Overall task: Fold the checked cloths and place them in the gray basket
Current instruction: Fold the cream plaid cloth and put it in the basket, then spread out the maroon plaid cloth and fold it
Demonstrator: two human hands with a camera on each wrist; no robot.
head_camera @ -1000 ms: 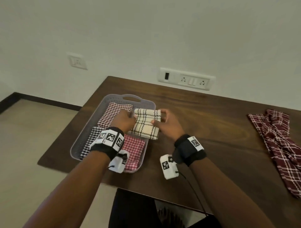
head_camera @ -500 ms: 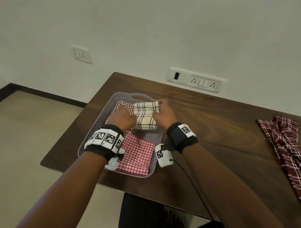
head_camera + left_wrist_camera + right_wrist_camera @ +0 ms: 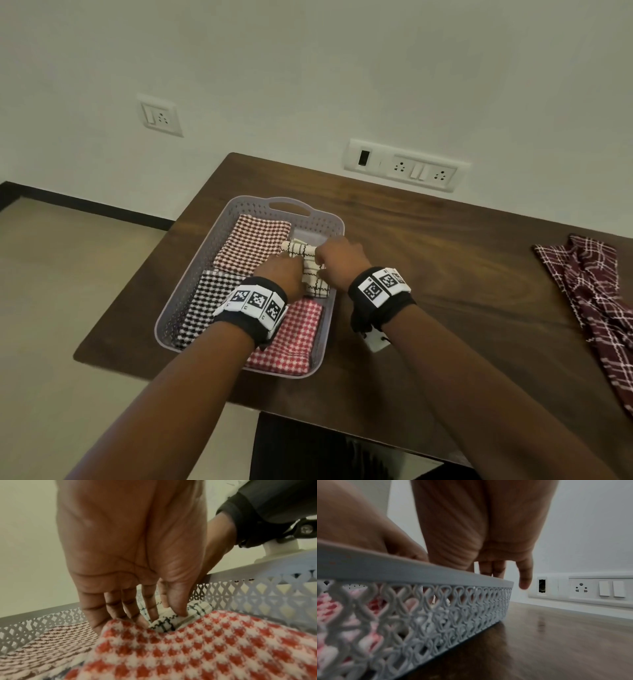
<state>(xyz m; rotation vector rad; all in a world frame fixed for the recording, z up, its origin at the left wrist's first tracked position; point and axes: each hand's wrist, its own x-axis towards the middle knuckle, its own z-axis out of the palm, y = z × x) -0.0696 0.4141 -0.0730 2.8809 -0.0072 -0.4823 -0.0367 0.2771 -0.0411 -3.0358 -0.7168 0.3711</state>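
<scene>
Head view: both hands, left hand (image 3: 286, 275) and right hand (image 3: 337, 262), hold the cream cloth (image 3: 310, 270) in the basket's (image 3: 205, 260) far right corner, beside three folded cloths, with bare table (image 3: 462, 274) between the basket and the maroon cloth (image 3: 596, 291). Left wrist view: thumb and fingers (image 3: 150, 607) pinch the cream cloth's edge behind the red cloth (image 3: 205, 649). Right wrist view: fingers reach over the basket's rim; their grip is hidden.

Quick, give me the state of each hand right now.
Left hand: thumb and fingers pinch the cream checked cloth in the gray basket.
Right hand: on the same cloth; its grip cannot be told.
</scene>
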